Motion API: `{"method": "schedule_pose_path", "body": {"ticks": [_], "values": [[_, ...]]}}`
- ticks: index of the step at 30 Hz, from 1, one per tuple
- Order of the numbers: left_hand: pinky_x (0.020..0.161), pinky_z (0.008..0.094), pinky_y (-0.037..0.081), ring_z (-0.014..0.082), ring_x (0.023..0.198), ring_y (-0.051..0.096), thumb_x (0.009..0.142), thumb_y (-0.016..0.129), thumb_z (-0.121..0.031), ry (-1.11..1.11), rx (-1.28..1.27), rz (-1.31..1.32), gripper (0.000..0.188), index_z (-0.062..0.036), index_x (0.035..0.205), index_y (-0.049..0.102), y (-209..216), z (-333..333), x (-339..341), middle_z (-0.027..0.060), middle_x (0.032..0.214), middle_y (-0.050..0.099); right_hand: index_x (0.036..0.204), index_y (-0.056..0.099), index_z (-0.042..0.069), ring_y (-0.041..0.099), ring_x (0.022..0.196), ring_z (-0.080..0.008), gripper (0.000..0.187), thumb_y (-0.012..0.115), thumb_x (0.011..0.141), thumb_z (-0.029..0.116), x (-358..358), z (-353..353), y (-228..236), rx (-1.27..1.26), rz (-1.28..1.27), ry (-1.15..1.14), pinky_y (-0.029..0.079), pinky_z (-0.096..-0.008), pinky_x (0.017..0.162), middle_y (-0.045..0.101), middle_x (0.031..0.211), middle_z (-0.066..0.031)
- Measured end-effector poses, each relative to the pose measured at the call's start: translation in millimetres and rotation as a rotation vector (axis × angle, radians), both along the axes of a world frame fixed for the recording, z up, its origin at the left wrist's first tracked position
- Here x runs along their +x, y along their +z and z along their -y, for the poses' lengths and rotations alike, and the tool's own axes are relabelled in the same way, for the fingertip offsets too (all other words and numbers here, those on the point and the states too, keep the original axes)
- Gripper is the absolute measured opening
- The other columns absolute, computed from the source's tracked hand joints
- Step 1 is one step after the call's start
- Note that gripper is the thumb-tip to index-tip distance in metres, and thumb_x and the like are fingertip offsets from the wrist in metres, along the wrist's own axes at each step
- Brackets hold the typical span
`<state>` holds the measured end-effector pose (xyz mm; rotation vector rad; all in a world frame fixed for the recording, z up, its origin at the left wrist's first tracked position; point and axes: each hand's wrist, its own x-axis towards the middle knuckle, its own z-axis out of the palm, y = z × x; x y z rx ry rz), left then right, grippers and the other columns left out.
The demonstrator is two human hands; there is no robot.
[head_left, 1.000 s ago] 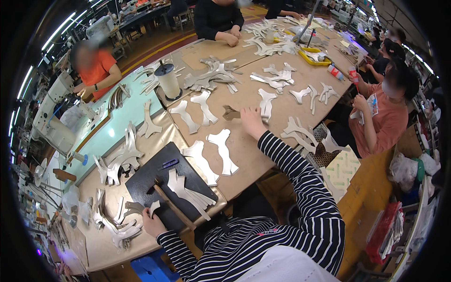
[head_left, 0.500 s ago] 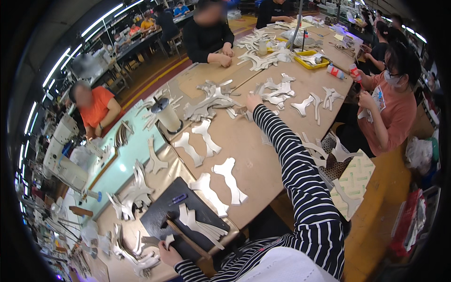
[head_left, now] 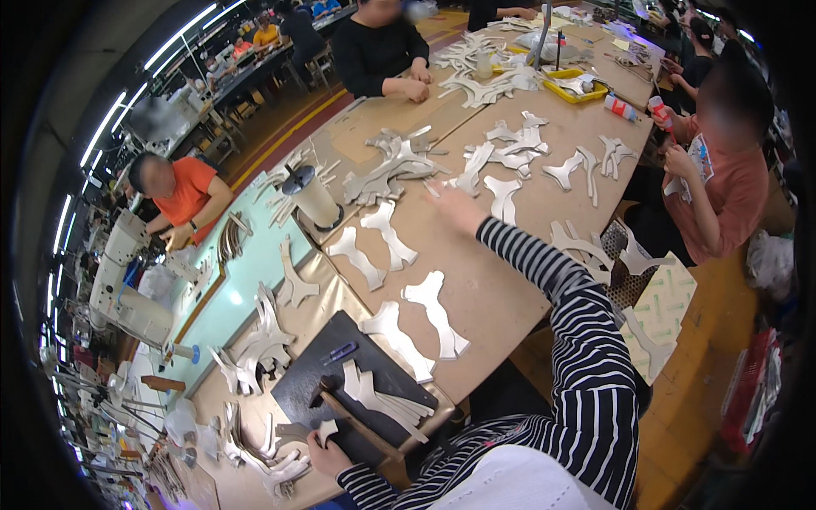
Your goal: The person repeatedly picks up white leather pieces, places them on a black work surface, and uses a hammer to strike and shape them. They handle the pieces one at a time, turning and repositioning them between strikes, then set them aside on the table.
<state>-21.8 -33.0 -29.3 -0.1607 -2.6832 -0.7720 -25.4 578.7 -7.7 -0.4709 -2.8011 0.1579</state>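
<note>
My right arm reaches out over the brown table (head_left: 476, 314), and my right hand (head_left: 457, 208) is just above the surface beside a heap of pale leather pieces (head_left: 391, 170). Motion smears its fingers, so any hold is unclear. Another pale piece (head_left: 502, 197) lies just right of it. Low in the view, my left hand (head_left: 326, 455) is closed on a small pale leather piece (head_left: 326, 432) at the edge of a black slab (head_left: 297, 382). On that slab are a hammer (head_left: 361, 425), a purple pen (head_left: 340, 352) and fanned pale pieces (head_left: 382, 399).
Several single pale pieces (head_left: 395, 340) lie mid-table. A thread cone (head_left: 313, 200) stands left, near a sewing machine (head_left: 123, 289) on a green top. A yellow tray (head_left: 574, 89) is at the far right. Co-workers sit at the right (head_left: 722, 187), far side (head_left: 378, 51) and left (head_left: 183, 195).
My right hand has drawn back leftward from the right-hand heap, uncovering a pale piece. My left hand keeps its piece. The whole view has shifted slightly. The co-worker in orange has moved an arm.
</note>
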Motion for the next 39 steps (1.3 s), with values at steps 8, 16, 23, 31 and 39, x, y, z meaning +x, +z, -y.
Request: {"method": "schedule_pose_path", "body": {"ticks": [8, 16, 23, 31, 39], "values": [[0.045, 0.0175, 0.027, 0.0005, 0.053, 0.036, 0.103, 0.047, -0.027, 0.007, 0.716, 0.371, 0.032, -0.0013, 0.12, 0.057, 19, 6, -14, -0.0011, 0.078, 0.057, 0.141, 0.042, 0.018, 0.058, 0.111, -0.0323, 0.056, 0.058, 0.089, 0.003, 106, 197, 31, -0.633, -0.017, 0.626, 0.05, -0.0406, 0.093, 0.036, 0.146, -0.0145], [0.049, 0.0167, 0.033, 0.002, 0.058, 0.047, 0.103, 0.047, -0.02, -0.609, 1.051, 0.635, 0.024, -0.0027, 0.103, 0.063, 112, -73, 30, 0.0023, 0.08, 0.064, 0.115, 0.062, 0.002, 0.057, 0.077, -0.0119, 0.028, 0.06, 0.088, -0.002, 115, 281, 91, -0.892, -0.317, 0.574, 0.049, -0.0261, 0.071, 0.055, 0.127, -0.0111], [0.07, 0.0269, 0.051, 0.0153, 0.074, 0.062, 0.094, 0.054, 0.001, -1.153, 0.832, 0.482, 0.008, 0.0038, 0.096, 0.062, 139, -99, 60, 0.0089, 0.085, 0.063, 0.136, 0.047, 0.0, 0.054, 0.08, -0.0108, 0.043, 0.055, 0.094, 0.004, 111, 328, 124, -1.344, -0.446, 0.576, 0.047, -0.0251, 0.076, 0.056, 0.126, -0.0109], [0.079, 0.0267, 0.049, 0.0133, 0.086, 0.059, 0.098, 0.047, 0.001, -1.014, 1.045, 0.617, 0.037, -0.0009, 0.135, 0.046, 111, -92, 74, 0.0066, 0.093, 0.059, 0.121, 0.062, -0.003, 0.058, 0.084, -0.0177, 0.04, 0.068, 0.082, 0.0, 115, 349, 114, -0.796, -0.449, 0.489, 0.05, -0.0307, 0.074, 0.057, 0.126, -0.0138], [0.059, 0.0167, 0.039, 0.0018, 0.069, 0.048, 0.095, 0.05, 0.002, -0.633, 1.133, 0.773, 0.041, -0.0069, 0.135, 0.047, 59, -65, 95, 0.0057, 0.095, 0.063, 0.102, 0.065, -0.003, 0.062, 0.079, -0.0235, 0.028, 0.071, 0.075, -0.009, 144, 389, 74, -0.681, -0.547, 0.606, 0.05, -0.0314, 0.068, 0.064, 0.095, -0.0117]]}}
